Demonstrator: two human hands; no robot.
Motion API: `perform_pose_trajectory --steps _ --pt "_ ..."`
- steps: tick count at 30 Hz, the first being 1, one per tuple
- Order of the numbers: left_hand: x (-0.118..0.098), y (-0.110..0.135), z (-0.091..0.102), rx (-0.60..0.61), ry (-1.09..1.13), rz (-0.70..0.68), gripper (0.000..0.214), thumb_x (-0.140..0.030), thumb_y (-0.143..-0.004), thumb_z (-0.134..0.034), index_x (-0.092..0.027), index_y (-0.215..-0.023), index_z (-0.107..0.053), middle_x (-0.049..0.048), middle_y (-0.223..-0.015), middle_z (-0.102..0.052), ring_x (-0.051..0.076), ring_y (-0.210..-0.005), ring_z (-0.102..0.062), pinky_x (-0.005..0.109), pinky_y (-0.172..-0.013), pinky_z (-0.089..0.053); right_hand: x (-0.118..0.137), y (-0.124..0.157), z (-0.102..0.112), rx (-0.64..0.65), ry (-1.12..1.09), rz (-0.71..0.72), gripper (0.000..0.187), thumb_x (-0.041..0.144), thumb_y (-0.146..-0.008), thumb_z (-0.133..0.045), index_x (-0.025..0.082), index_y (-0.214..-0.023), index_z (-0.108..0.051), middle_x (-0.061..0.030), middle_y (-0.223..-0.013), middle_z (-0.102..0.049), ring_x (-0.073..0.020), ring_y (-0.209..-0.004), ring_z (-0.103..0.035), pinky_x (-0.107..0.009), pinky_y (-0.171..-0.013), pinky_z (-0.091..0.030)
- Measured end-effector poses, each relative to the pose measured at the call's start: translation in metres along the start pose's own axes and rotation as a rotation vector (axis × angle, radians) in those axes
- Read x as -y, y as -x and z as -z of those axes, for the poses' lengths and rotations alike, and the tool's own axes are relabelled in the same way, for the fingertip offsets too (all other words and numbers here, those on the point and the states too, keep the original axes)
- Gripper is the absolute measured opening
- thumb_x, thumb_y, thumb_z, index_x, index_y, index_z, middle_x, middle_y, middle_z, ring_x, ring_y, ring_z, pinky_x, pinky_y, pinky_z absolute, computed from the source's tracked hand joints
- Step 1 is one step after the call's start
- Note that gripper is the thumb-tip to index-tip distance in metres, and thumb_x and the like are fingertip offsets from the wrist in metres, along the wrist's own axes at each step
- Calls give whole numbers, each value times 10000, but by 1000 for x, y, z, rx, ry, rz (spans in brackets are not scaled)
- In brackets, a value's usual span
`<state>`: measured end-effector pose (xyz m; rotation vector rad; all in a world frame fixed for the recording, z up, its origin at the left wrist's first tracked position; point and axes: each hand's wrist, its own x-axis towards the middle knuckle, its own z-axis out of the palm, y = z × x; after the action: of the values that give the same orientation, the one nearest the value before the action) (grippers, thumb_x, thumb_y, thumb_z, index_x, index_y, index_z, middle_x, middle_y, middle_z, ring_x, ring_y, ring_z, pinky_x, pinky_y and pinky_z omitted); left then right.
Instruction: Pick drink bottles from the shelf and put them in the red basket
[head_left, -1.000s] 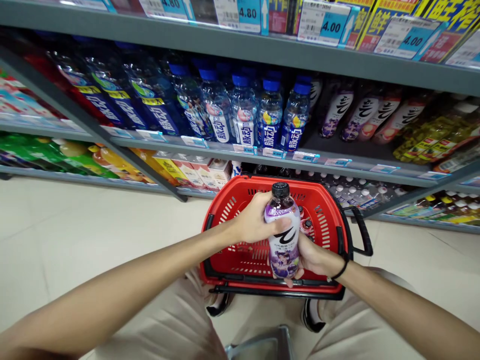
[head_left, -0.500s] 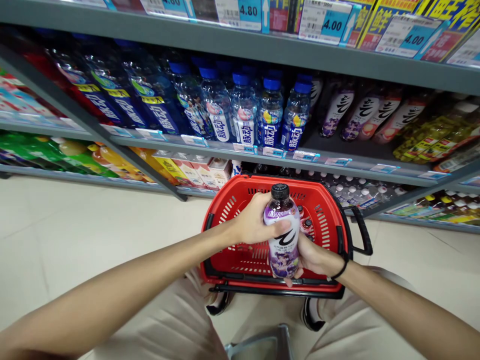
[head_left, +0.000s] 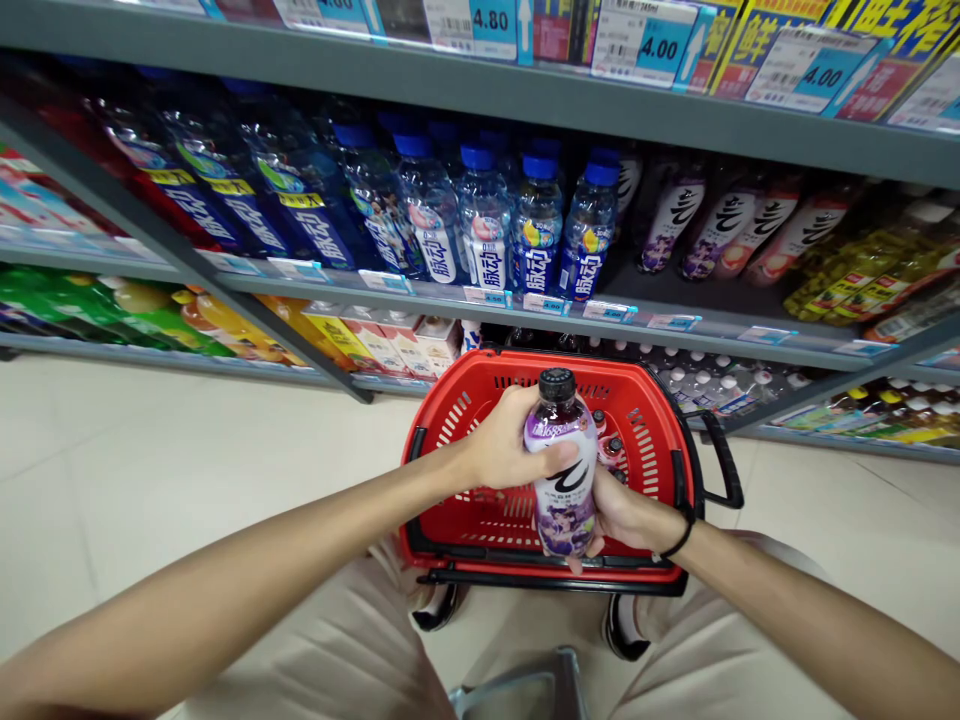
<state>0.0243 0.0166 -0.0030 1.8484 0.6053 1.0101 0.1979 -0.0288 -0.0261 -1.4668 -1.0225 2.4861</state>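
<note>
A drink bottle [head_left: 564, 510] with a purple and white label and a black cap is held nearly upright above a red shopping basket [head_left: 442, 440]. My left hand [head_left: 514, 440] wraps round its upper part, the thumb lying across the label. From the lower right, my right hand [head_left: 619, 508] supports it, with fingers showing under its base. A black band circles my right wrist. Inside the basket, partly hidden behind the held bottle, lie several small bottles with dark caps [head_left: 613, 446].
The basket's black handle [head_left: 724, 460] sticks out to the right. Behind stands a shelf [head_left: 480, 300] of blue-capped bottles [head_left: 487, 215], purple-labelled bottles [head_left: 673, 225] and yellow-green bottles [head_left: 862, 280]. My knees flank the basket, and a metal frame [head_left: 525, 685] stands on the floor between my legs.
Both hands keep their hold on the drink bottle, which stays over the basket. The view has shifted very slightly.
</note>
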Motion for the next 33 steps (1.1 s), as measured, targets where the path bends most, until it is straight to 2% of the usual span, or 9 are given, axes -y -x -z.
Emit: perform_pose_trajectory --steps 4,17,26,33 --pt "0 0 0 -4 -5 -2 516 -548 -853 -656 -60 -1018 -634 161 -912 -705 218 -776 -670 293 -697 -550 1 1 -1 -12 -6 -16 871 570 -1003 121 81 -1110 -592 -91 -616 -638 -141 -320 -510 -191 -296 -310" --pt "1 0 0 1 -5 -13 447 -459 -840 -668 -51 -1017 -627 151 -901 -692 197 -749 -652 279 -678 -541 -4 -4 3 66 -45 24 868 606 -1006 86 86 -1153 -594 -94 -633 -652 -127 -326 -505 -178 -296 -335" --pt "1 0 0 11 1 -9 423 -435 -838 -671 -46 -1001 -631 158 -896 -692 203 -754 -646 289 -686 -544 -4 -4 2 -9 -22 -17 839 527 -1020 107 77 -1132 -591 -100 -636 -653 -126 -319 -482 -182 -290 -288" --pt "0 0 0 24 4 11 451 -480 -847 -665 -49 -980 -636 142 -871 -680 189 -724 -630 280 -665 -536 -3 -2 4 41 -20 -12 872 554 -1010 128 68 -1122 -587 -93 -610 -636 -131 -326 -502 -182 -303 -322"
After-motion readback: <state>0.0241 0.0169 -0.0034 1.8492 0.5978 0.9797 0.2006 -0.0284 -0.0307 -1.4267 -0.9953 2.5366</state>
